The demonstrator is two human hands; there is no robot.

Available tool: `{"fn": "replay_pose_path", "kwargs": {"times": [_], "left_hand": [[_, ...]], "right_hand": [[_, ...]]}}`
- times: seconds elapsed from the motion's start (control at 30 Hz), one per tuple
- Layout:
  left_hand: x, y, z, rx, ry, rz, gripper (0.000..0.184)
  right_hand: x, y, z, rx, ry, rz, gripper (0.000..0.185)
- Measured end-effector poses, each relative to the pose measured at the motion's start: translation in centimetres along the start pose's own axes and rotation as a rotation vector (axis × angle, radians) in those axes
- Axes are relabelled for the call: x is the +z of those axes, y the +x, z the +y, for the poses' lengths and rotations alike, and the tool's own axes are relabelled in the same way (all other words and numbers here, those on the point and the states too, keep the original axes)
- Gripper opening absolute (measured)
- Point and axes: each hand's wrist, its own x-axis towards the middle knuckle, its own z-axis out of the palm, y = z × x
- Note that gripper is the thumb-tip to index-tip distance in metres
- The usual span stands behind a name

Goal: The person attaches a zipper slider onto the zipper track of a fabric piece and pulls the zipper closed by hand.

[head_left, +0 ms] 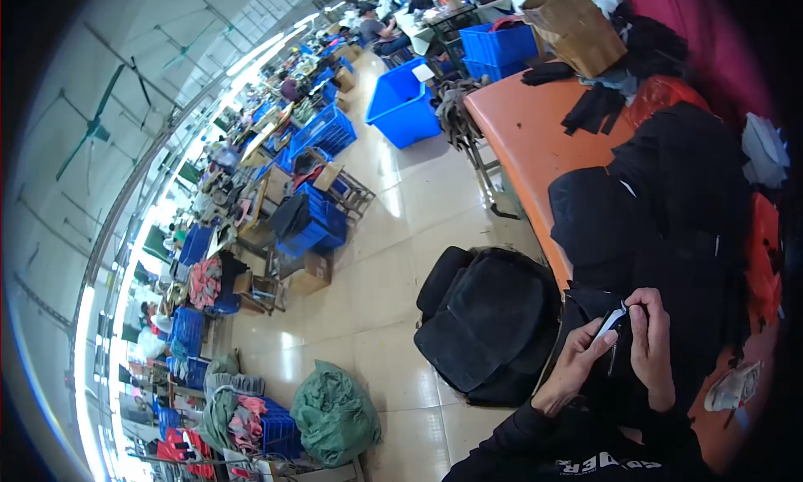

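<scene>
Black garment cloth lies at the edge of the orange table and runs under both hands. My left hand is closed around a small white-and-silver tool that looks like thread snips, its tip pointing toward my right hand. My right hand pinches the edge of the black garment close to that tip. The two hands are nearly touching. A thin light line, perhaps a zip or thread, runs down the cloth between them. Fingers partly hide the tool and the pinched edge.
A pile of black garments covers much of the orange table. A black padded chair stands left of it. Beyond are a paper bag, a blue bin, a green sack and rows of workstations. A person sits far off.
</scene>
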Motion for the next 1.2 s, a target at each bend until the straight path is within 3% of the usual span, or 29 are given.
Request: {"fn": "replay_pose_path", "kwargs": {"times": [0.17,0.4,0.53,0.63,0.67,0.73,0.8,0.87,0.93,1.03,1.2], "left_hand": [[-1.0,-0.6,-0.2,0.038,-0.286,-0.045,0.028],[0.2,-3.3,-1.9,0.11,-0.168,-0.042,0.028],[1.7,-4.9,0.5,0.058,0.037,-0.006,0.026],[2.8,-6.6,3.2,0.026,0.236,0.064,0.027],[3.3,-7.2,3.9,0.031,0.336,0.122,0.028],[3.8,-8.3,4.8,0.011,0.428,0.179,0.03],[4.0,-9.5,4.9,0.066,0.597,0.487,0.031],[5.2,-10.5,7.0,0.005,0.565,0.421,0.031],[4.5,-11.7,8.0,-0.038,0.529,0.356,0.031],[1.3,-13.6,8.2,-0.049,0.754,0.172,0.032],[-0.2,-15.5,9.1,-0.206,0.591,0.126,0.031]], "right_hand": [[1.6,0.4,0.4,0.107,0.173,-0.111,0.016],[0.3,-2.5,1.7,0.144,0.48,-0.202,0.023],[0.3,-4.3,0.9,0.137,0.565,-0.114,0.015],[0.5,-4.6,0.4,-0.401,0.08,0.218,0.013],[0.3,-4.6,0.0,-0.396,0.085,0.22,0.013],[-0.8,-4.4,-0.9,-0.498,0.055,0.046,0.027],[-1.5,-4.7,-1.4,-0.499,0.026,-0.055,0.034],[-1.9,-4.5,-1.7,-0.56,0.042,-0.246,0.042],[-2.1,-4.8,-2.2,-0.544,0.004,-0.3,0.043],[-1.5,-4.7,-3.1,-0.583,-0.042,-0.402,0.044],[0.8,-4.7,-4.8,-0.611,-0.005,-0.569,0.047]]}}
